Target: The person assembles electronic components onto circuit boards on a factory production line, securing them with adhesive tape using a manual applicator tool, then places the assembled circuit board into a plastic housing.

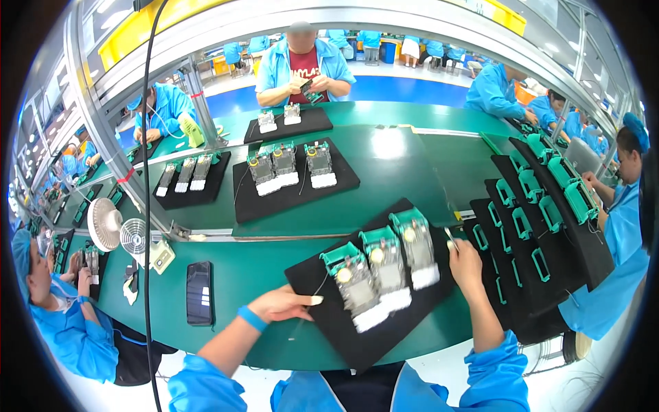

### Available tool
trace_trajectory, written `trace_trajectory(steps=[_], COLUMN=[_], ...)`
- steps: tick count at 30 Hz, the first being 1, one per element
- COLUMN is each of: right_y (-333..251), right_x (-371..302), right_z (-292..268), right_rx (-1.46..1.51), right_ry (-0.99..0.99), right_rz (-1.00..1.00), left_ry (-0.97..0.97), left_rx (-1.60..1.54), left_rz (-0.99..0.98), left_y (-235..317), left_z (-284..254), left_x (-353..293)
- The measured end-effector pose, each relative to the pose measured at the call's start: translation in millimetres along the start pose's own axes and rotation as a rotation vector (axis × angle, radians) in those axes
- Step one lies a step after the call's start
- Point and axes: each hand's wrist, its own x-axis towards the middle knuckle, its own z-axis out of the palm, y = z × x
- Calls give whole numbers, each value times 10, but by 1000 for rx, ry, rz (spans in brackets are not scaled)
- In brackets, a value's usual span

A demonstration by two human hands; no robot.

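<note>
A black foam mat (322, 318) lies tilted in front of me, its near corner reaching the bench edge. Three device assemblies rest on it: a left one (354, 285), a middle one (386, 264) and a right one (417, 247). Each has a green plastic frame, a grey board and a white lower end. My left hand (281, 304), wearing a blue wristband, grips the mat's left edge, thumb on top. Beside the mat's right edge, my right hand (465, 264) is closed around a thin, pale metallic tool (450, 239) pointing up; its exact kind is unclear.
Across the green bench (274, 350) lie a phone (200, 293), a small fan (133, 235) and another loaded mat (296, 180). Black trays with green frames (522, 223) stand at the right. A metal post (103, 110) and hanging cable (147, 206) rise left. Co-workers sit around.
</note>
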Motion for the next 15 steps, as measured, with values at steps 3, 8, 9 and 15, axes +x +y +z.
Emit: trace_trajectory(steps=[3,8,9,15], right_y=[158,-168,-322,-1254], right_x=[-292,-598,-627,-1086], right_z=[1,-226,-271,-28], right_rx=[64,278,301,522], right_ry=[-130,94,51,-304], right_rz=[-2,-6,-31,-417], left_ry=[145,1261,1250,518], left_rx=[196,1560,1320,330], left_rz=[-62,1017,1017,524], left_y=[71,-91,-121,-436], left_z=[7,323,411,675], left_x=[-260,-292,-282,-77])
